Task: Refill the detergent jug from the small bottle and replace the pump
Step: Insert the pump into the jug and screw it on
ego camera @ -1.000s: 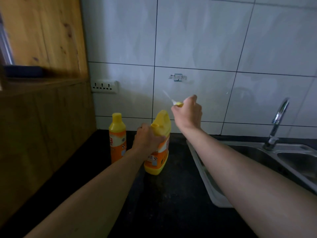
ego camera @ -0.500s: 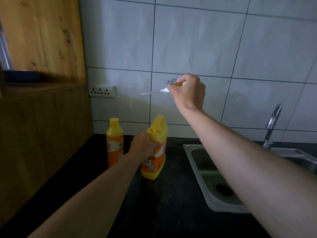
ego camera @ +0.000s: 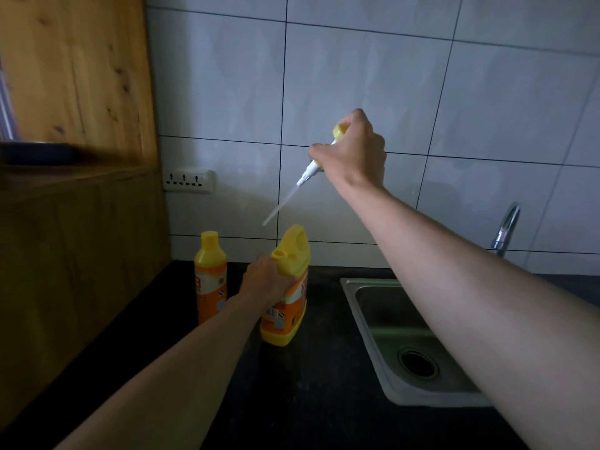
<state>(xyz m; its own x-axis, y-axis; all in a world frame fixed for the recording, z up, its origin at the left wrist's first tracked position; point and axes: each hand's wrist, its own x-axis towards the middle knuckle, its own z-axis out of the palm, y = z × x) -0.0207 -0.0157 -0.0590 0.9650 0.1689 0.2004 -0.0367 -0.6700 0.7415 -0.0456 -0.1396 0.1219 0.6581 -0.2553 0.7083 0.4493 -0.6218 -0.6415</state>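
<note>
Pump's out: right hand (ego camera: pixel 352 151) clenches the pump (ego camera: pixel 313 165) at the jug's 12 o'clock, left hand (ego camera: pixel 266 280) grips the detergent jug (ego camera: pixel 289 300), so next comes uncapping the small bottle (ego camera: pixel 210 274) at 9 o'clock.

The jug (ego camera: pixel 287 287) under my left hand (ego camera: pixel 266 280) is smooth yellow plastic with a glossy orange label, like the small bottle (ego camera: pixel 210 274). My pump (ego camera: pixel 311 167) has a translucent plastic tube. Sink (ego camera: pixel 373 319): brushed metal. Counter (ego camera: pixel 308 401): matt black. Wall tiles (ego camera: pixel 357 86): glazed. Cabinet (ego camera: pixel 71 76): knotty wood.
</note>
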